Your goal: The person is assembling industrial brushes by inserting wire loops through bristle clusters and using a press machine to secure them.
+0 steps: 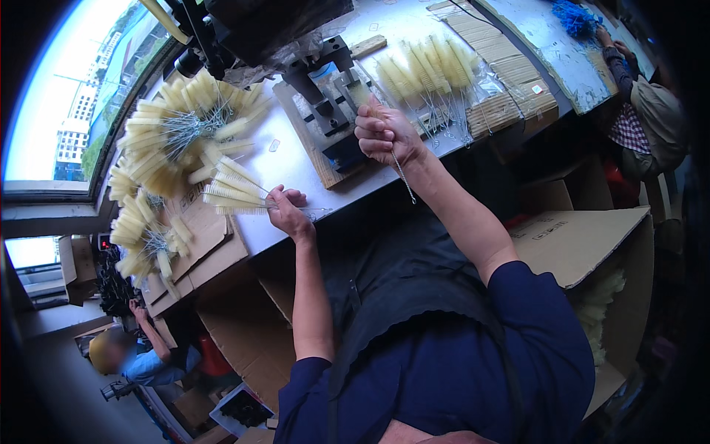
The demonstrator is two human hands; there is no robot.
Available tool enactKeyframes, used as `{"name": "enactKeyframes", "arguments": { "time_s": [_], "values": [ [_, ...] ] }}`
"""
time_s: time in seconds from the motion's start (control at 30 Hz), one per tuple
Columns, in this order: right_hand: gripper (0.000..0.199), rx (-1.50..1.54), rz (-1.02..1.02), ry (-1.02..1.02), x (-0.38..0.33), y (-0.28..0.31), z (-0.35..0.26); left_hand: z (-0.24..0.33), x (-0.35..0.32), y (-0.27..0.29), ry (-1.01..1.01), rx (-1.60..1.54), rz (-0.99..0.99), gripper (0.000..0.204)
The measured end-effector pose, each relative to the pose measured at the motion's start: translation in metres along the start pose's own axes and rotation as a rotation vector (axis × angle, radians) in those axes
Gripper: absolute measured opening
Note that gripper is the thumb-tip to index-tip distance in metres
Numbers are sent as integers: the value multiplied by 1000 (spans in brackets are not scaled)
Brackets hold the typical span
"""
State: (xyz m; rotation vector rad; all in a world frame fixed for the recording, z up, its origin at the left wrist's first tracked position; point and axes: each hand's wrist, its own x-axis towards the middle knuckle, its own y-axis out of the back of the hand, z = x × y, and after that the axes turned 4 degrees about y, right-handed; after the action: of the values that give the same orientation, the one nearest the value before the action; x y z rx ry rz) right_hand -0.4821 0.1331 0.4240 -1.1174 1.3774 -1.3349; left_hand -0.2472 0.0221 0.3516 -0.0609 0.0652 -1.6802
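Note:
In my right hand [386, 135] is a bottle brush [401, 175], gripped in a fist with its twisted wire end and small loop hanging below. Its bristle end lies up by the metal jaws of a dark bench machine [325, 111], partly hidden by my fingers. Over the table's front edge, my left hand [289, 211] is closed around the wire stems of several cream bottle brushes [237, 189], their bristle heads fanning out to the left. The machine stands on a wooden base [303, 137] between and beyond my hands.
Large piles of cream brushes [159, 140] cover the table's left end, some on cardboard [196, 244]. Another row of brushes [429, 66] lies right of the machine, beside cardboard strips [510, 74]. Open cardboard boxes [584, 240] stand low on both sides. Other people work at far left and far right.

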Motion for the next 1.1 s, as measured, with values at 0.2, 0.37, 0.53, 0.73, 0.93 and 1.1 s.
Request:
{"name": "enactKeyframes", "arguments": {
  "time_s": [0.2,0.37,0.53,0.73,0.93,1.1],
  "values": [
    [40,-66,8,-18,-1,1,-6,0,0,0,-19,16,14,33],
    [40,-178,98,-21,-9,-12,-13,-1,0,3,-14,1,2,33],
    [44,-579,337,20,-12,-18,-37,2,0,11,39,11,-46,35],
    [50,-1909,653,476,4,-23,-97,20,-38,-13,97,-142,-144,35],
    [41,-1731,347,816,-27,-16,-33,48,-75,-36,154,-238,-313,33],
    [34,-1536,101,229,-30,-26,58,62,-106,-44,260,-125,-457,35]
  ]
}}
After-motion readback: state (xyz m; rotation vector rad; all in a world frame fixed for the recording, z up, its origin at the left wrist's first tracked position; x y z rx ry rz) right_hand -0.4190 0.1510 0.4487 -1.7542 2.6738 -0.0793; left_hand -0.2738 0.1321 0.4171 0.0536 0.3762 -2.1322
